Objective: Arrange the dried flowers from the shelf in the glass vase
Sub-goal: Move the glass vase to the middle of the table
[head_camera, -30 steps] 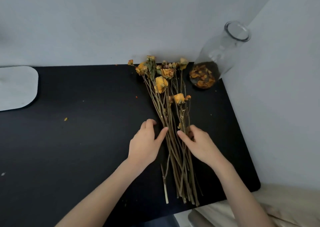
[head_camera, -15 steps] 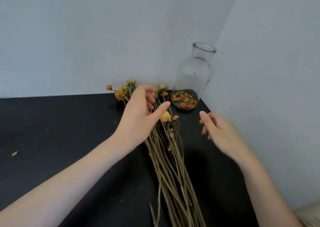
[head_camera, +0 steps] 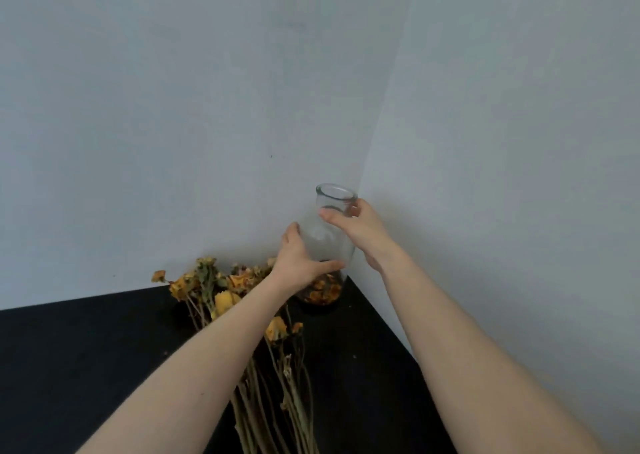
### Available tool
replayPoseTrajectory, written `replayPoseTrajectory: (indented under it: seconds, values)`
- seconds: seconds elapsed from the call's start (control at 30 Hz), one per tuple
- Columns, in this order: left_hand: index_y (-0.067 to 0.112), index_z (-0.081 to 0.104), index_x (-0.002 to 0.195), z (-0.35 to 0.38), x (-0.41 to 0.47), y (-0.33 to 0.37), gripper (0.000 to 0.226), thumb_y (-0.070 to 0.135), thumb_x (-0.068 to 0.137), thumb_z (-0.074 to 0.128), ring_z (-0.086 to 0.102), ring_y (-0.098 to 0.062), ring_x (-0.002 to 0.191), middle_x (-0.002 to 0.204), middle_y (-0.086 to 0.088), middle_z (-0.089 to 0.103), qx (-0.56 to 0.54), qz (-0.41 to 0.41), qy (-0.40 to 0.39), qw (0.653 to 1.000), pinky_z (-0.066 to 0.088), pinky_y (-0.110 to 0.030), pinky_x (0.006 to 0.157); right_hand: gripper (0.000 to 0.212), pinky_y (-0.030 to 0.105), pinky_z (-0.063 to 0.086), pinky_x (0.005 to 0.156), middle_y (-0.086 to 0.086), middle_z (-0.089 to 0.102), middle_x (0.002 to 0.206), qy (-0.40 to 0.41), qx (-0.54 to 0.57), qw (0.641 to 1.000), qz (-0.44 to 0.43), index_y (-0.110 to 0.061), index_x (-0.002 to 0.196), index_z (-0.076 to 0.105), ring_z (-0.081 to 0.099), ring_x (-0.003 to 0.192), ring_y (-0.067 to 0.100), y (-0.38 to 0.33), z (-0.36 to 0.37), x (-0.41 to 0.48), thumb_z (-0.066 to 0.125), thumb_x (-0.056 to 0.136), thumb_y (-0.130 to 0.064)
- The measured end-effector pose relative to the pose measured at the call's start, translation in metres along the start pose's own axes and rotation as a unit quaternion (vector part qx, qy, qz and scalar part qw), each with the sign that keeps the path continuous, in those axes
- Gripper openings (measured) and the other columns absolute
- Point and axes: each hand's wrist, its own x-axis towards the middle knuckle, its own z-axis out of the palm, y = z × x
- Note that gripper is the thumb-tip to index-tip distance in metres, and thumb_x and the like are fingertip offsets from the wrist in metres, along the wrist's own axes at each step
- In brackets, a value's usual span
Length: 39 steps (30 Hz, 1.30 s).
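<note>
Vase (head_camera: 329, 242) of clear glass stands in the table's (head_camera: 86, 349) far corner; your left hand (head_camera: 300, 263) clasps its belly, your right hand (head_camera: 360, 228) its neck. Dried flowers (head_camera: 221, 290) lie beside it, none inside yet; arranging is all ahead, you judge.

Soft, dim, bluish light, even all over. No hard shadows; faint grey shade on wall (head_camera: 433, 141) right of corner. Black table (head_camera: 69, 367) very dark, little detail. Picture slightly blurry. Wide lens bends edges.
</note>
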Motion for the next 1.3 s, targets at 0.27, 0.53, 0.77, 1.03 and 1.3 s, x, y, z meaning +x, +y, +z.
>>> replayPoseTrajectory:
  seconds: [0.27, 0.53, 0.77, 1.03, 1.3]
  values:
    - [0.009, 0.013, 0.145, 0.007, 0.004, -0.002, 0.118, 0.038, 0.057, 0.086, 0.035, -0.025, 0.132, 0.146, -0.009, 0.032, 0.014, 0.024, 0.045, 0.999, 0.033, -0.029, 0.100, 0.054, 0.043, 0.043, 0.101, 0.008, 0.059, 0.124, 0.051, 0.038, 0.998, -0.024, -0.012, 0.119, 0.055, 0.055, 0.115, 0.021, 0.003, 0.007, 0.002, 0.079, 0.072, -0.022]
    - [0.020, 0.011, 0.145, -0.046, -0.037, 0.051, 0.115, 0.041, 0.058, 0.083, 0.030, -0.022, 0.132, 0.144, -0.003, 0.029, -0.017, 0.076, 0.121, 0.990, 0.034, -0.047, 0.108, 0.055, 0.041, 0.045, 0.098, 0.000, 0.060, 0.117, 0.039, 0.034, 0.988, -0.146, -0.022, 0.114, 0.057, 0.056, 0.110, 0.016, -0.074, 0.002, -0.034, 0.079, 0.067, -0.038]
    - [0.017, 0.023, 0.140, -0.120, -0.152, 0.052, 0.110, 0.045, 0.052, 0.084, 0.038, -0.018, 0.124, 0.133, 0.000, 0.038, 0.053, 0.034, 0.196, 0.979, 0.040, -0.043, 0.103, 0.052, 0.031, 0.047, 0.091, -0.005, 0.061, 0.110, -0.066, 0.048, 0.978, -0.192, -0.024, 0.110, 0.057, 0.055, 0.104, 0.010, -0.111, 0.048, -0.121, 0.076, 0.067, -0.046]
    - [0.030, 0.039, 0.125, -0.162, -0.275, 0.010, 0.092, 0.040, 0.046, 0.086, 0.049, -0.012, 0.117, 0.124, 0.008, 0.051, 0.050, -0.019, 0.241, 0.969, 0.046, -0.040, 0.098, 0.049, 0.025, 0.049, 0.081, -0.013, 0.059, 0.103, -0.176, 0.031, 0.965, -0.191, -0.030, 0.107, 0.050, 0.055, 0.095, 0.002, -0.101, 0.114, -0.216, 0.074, 0.068, -0.048]
    - [0.050, 0.034, 0.119, -0.182, -0.324, -0.019, 0.092, 0.031, 0.048, 0.089, 0.049, 0.001, 0.113, 0.119, 0.024, 0.049, 0.024, -0.008, 0.239, 0.971, 0.042, -0.013, 0.084, 0.050, 0.038, 0.050, 0.090, -0.005, 0.063, 0.107, -0.195, 0.021, 0.964, -0.178, -0.021, 0.110, 0.055, 0.058, 0.100, 0.010, -0.096, 0.146, -0.264, 0.073, 0.070, -0.045]
